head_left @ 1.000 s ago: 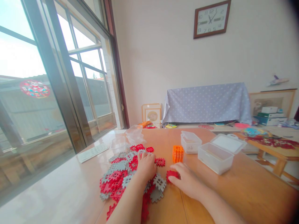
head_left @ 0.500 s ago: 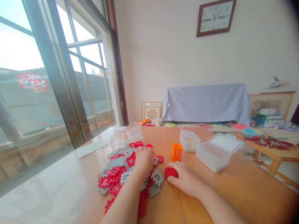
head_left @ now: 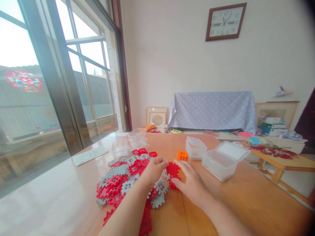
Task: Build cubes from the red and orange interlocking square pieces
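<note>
My left hand (head_left: 155, 168) is closed in a pinch at the left edge of a red notched building tile (head_left: 173, 168), right of the pile. From the other side, my right hand (head_left: 192, 180) has its thumb and fingers around the red tile. More red (head_left: 174, 184) shows just under it, by the right thumb; how many pieces are there I cannot tell. Red and grey interlocking tiles (head_left: 128, 186), some with window-like grids, lie heaped left of and beneath my left forearm. An orange tile stack (head_left: 182, 155) stands just beyond my right fingers, which partly cover it.
Two clear plastic boxes stand at the right, one upright (head_left: 196, 149) and one with its lid open (head_left: 219, 167). Clear containers (head_left: 119, 149) and a printed sheet (head_left: 90, 155) lie at the far left of the wooden table (head_left: 209, 209).
My left hand has come off the pile and moved right to the red tile. My right hand has raised the red tile's face toward view. The camera has turned slightly right.
</note>
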The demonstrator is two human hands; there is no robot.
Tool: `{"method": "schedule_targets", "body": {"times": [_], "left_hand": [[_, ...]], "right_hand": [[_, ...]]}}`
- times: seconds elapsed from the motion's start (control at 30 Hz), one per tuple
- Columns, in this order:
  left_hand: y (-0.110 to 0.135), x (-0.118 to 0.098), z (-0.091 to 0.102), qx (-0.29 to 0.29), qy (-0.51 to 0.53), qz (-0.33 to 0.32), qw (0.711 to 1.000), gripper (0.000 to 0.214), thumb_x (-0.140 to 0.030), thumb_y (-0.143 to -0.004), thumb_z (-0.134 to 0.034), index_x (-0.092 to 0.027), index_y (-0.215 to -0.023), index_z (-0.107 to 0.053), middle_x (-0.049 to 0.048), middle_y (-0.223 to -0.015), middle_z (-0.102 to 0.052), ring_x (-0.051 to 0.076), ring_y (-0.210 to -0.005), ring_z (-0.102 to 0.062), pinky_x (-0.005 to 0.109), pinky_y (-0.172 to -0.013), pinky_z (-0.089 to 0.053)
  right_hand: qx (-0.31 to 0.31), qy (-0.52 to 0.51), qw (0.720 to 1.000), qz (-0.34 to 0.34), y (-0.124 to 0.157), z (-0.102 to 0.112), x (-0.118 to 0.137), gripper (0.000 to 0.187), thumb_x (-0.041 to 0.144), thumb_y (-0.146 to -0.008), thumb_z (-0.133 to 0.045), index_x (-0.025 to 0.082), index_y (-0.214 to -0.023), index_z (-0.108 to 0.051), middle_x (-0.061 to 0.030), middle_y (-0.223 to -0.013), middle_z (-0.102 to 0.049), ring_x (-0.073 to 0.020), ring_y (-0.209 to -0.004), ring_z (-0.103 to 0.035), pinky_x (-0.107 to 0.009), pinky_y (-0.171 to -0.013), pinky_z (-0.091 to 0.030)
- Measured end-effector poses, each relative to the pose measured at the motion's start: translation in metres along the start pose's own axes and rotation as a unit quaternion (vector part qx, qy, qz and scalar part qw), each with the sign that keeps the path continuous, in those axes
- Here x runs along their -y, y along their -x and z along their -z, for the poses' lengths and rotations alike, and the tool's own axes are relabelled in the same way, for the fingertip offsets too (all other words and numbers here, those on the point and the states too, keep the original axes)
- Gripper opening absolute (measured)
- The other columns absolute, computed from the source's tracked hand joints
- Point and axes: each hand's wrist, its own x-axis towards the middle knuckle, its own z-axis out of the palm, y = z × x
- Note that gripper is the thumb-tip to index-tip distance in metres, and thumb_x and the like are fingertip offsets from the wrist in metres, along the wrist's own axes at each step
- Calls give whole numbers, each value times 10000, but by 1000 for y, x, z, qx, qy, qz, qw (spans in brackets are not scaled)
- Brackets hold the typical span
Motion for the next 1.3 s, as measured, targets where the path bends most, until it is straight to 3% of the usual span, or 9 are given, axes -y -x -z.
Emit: {"method": "schedule_targets", "body": {"times": [0.1,0.2,0.4,0.6,0.7,0.9,1.0,1.1,1.3], "left_hand": [[0,2,-3,8,-7,-5,1000,261,-416,-775,-638,-156,-787,-650,15,-702,-627,135,-630,-519,249,-629,-391],[1,2,-4,-14,-132,-9,991,150,-298,-771,-585,-179,-807,-667,26,-725,-670,157,-644,-546,261,-642,-398],[7,2,-2,45,-419,-42,906,189,-178,-764,-523,-262,-752,-692,23,-768,-727,225,-769,-642,326,-809,-409],[7,2,1,27,-520,-36,853,197,-206,-808,-511,-233,-712,-681,95,-776,-722,295,-828,-653,429,-892,-389],[7,0,1,8,-503,-39,863,191,-204,-808,-511,-227,-780,-698,108,-810,-727,281,-819,-650,378,-832,-409],[8,2,-3,41,-413,-42,909,159,-156,-764,-517,-212,-728,-662,54,-704,-689,196,-647,-588,271,-622,-363],[7,4,-4,41,-416,-37,908,111,-157,-732,-543,-207,-716,-641,27,-670,-666,169,-608,-552,254,-593,-344],[8,6,-5,57,-429,-32,901,144,-153,-706,-550,-206,-795,-649,18,-749,-688,167,-670,-576,241,-588,-344],[7,13,-8,76,-445,-23,892,194,-168,-705,-573,-213,-878,-649,20,-842,-699,175,-744,-607,231,-602,-372]], "right_hand": [[9,-3,1000,0,-1,5,-1,551,314,-817,-664,256,-1354,-558,-95,-1309,-614,-276,-1251,-543,-439,-1091,-433],[19,-5,999,-30,-1,9,-8,525,302,-805,-658,244,-1321,-579,-88,-1269,-630,-268,-1228,-554,-427,-1073,-440],[73,-37,993,-85,6,9,-27,469,293,-774,-664,236,-1237,-611,-68,-1222,-635,-246,-1149,-593,-384,-996,-471],[103,-15,992,-70,6,4,-24,498,295,-772,-672,238,-1264,-615,-73,-1234,-626,-259,-1178,-570,-395,-1020,-441],[125,0,991,-57,5,0,-20,501,306,-775,-679,242,-1269,-623,-77,-1222,-635,-272,-1174,-561,-408,-1026,-433],[140,-22,986,-86,6,3,-26,590,353,-761,-705,223,-1322,-574,-98,-1326,-589,-289,-1252,-520,-421,-1044,-416],[131,-36,982,-133,8,13,-35,446,358,-782,-679,229,-1203,-602,-75,-1217,-630,-250,-1129,-591,-365,-923,-467],[174,3,968,-181,11,21,-41,344,381,-738,-726,227,-1028,-623,-32,-1000,-661,-212,-905,-622,-305,-737,-452],[213,31,963,-160,16,16,-36,237,350,-712,-739,227,-881,-626,16,-864,-629,-163,-766,-580,-261,-626,-360]]}}
